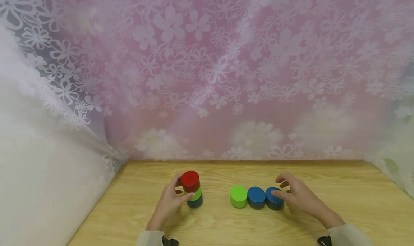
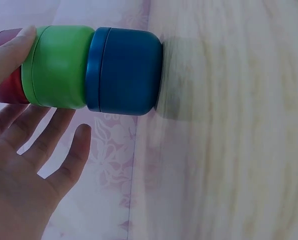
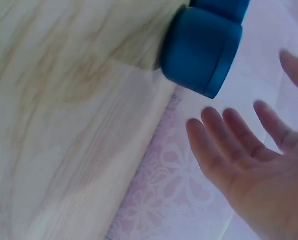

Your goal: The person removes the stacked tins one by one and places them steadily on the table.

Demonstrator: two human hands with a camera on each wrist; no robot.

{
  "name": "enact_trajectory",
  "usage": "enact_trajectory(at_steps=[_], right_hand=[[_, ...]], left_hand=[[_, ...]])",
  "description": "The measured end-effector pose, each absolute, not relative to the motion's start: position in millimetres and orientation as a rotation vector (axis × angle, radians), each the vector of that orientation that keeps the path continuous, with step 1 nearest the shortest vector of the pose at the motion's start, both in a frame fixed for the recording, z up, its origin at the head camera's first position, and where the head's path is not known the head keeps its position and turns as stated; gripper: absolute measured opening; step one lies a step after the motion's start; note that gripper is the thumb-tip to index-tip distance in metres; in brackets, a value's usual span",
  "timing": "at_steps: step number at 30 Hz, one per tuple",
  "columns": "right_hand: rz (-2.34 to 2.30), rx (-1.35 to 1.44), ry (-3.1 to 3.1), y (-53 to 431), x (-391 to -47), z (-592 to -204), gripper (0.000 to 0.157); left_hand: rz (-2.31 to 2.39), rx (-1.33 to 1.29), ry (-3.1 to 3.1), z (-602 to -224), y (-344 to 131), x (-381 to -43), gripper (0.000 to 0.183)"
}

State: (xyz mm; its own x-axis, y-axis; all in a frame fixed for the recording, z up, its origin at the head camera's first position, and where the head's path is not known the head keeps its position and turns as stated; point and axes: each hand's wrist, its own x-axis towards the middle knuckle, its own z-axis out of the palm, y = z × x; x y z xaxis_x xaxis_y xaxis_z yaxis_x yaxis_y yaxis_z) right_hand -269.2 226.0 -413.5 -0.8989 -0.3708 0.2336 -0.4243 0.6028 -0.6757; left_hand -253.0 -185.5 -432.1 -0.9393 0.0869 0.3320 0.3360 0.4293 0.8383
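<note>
A stack of three small round canisters stands upright on the left side of the table: a red canister [image 1: 191, 181] on top, a green canister [image 2: 61, 67] in the middle and a blue canister [image 2: 126, 71] at the bottom. My left hand [image 1: 169, 199] holds the red canister from the left, the thumb tip reaching onto the green lid. To the right, another green canister [image 1: 238, 196] and two blue canisters, a middle one [image 1: 256, 197] and a right one [image 1: 275, 200], form a row. Beside the right blue canister, my right hand [image 3: 254, 165] has spread, loosely bent fingers and holds nothing.
The wooden table [image 1: 220, 228] runs back to a pink flowered cloth [image 1: 207, 95] hanging behind it. A pale cloth [image 1: 38, 159] closes off the left side, and another flowered cloth [image 1: 394, 141] hangs at the right.
</note>
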Motion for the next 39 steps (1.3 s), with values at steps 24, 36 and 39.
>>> enact_trajectory(at_steps=[24, 36, 39], right_hand=[[1.228, 0.728, -2.423, 156, -270, -379, 0.030], [1.282, 0.812, -2.388, 128, -273, -373, 0.031], [1.311, 0.824, -2.401, 121, -273, -372, 0.031]], left_hand=[[-1.602, -0.459, -2.598, -437, -192, -249, 0.070], [-1.619, -0.483, -2.642, -441, -194, -251, 0.063], [-1.630, -0.486, -2.651, -441, -195, -251, 0.061]])
